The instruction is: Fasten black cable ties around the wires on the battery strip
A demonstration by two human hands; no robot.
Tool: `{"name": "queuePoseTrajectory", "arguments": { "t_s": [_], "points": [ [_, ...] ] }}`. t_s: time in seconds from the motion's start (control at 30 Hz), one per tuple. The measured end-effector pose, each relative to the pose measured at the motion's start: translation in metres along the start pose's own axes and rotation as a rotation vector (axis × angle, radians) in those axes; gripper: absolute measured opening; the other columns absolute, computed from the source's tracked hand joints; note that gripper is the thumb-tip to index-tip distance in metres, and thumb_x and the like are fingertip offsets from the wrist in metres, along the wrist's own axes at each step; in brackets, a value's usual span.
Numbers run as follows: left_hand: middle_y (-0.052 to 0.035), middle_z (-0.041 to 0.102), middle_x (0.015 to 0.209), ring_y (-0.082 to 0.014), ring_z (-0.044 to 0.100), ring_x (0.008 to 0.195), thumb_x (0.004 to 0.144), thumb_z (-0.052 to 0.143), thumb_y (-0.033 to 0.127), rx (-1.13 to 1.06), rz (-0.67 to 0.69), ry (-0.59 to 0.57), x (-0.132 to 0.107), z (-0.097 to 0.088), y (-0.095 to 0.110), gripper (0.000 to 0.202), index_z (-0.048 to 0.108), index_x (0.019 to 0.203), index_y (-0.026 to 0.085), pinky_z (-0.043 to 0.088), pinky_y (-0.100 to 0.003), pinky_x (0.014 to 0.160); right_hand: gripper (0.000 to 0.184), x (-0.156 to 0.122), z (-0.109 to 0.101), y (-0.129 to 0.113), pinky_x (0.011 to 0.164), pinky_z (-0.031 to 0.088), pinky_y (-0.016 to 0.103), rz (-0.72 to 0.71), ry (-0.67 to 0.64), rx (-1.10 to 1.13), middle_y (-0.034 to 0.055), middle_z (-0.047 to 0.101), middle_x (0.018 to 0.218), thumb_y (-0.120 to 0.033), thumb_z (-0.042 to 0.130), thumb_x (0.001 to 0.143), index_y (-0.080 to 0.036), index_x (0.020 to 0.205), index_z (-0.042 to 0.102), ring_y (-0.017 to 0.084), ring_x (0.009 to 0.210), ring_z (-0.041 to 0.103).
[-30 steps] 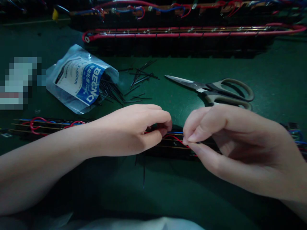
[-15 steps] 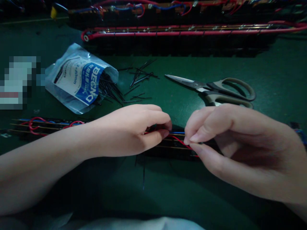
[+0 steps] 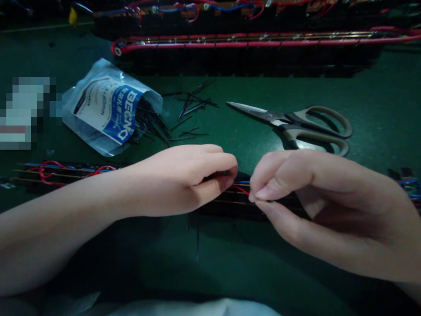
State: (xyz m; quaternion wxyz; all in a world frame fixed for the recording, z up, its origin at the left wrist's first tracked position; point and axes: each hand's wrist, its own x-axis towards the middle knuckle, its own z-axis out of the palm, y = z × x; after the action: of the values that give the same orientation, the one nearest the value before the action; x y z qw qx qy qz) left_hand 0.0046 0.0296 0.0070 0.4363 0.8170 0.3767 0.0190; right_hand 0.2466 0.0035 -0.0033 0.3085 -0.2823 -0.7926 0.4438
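A camera on the person's head gives the only view, facing forward and steeply down onto the tabletop (image 3: 263, 263). It sits near: the hands (image 3: 200, 175) loom large at mid-frame, pale cloth (image 3: 204, 309) skirts the bottom edge, and red cabling (image 3: 246, 44) crosses the far top.

a dimly lit green tabletop (image 3: 263, 254), faintly glossy

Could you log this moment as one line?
left hand: over wired strip; right hand: pinched beside red wire; scissors: beyond right hand
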Motion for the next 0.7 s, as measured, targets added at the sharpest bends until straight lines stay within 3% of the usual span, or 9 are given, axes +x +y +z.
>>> {"name": "queuePoseTrajectory", "arguments": {
  "t_s": [0.27,0.4,0.7],
  "points": [
    [0.0014,0.064,0.089,-0.0127,0.055,0.080,0.103,0.050,0.019,-0.002,-0.047,0.015,0.0000,-0.0007,0.0037,0.018,0.062,0.089,0.021,0.038,-0.028,0.071,0.017,0.0007,-0.0017,-0.0017,0.068,0.056,0.021,0.009,-0.010,0.008,-0.0027,0.071,0.089,-0.009,0.066,0.095,-0.023,0.099,0.058,0.009,0.083,0.073],
    [0.0013,0.067,0.092,-0.0128,0.057,0.082,0.103,0.048,0.019,-0.002,-0.070,-0.003,0.0003,-0.0006,0.0037,0.020,0.068,0.099,0.022,0.039,-0.027,0.073,0.015,0.0014,-0.0023,-0.0019,0.067,0.056,0.022,-0.007,-0.021,-0.012,-0.0015,0.072,0.087,-0.008,0.064,0.094,-0.021,0.097,0.059,0.009,0.081,0.072],
    [0.0018,0.067,0.088,-0.0111,0.057,0.079,0.100,0.051,0.019,0.016,-0.016,0.051,0.0027,-0.0016,0.0028,0.022,0.071,0.093,0.022,0.040,-0.025,0.072,0.012,0.0029,-0.0026,0.0011,0.067,0.056,0.019,-0.033,-0.068,-0.048,-0.0020,0.070,0.085,-0.008,0.064,0.095,-0.020,0.097,0.061,0.006,0.078,0.068]
  ]
}}
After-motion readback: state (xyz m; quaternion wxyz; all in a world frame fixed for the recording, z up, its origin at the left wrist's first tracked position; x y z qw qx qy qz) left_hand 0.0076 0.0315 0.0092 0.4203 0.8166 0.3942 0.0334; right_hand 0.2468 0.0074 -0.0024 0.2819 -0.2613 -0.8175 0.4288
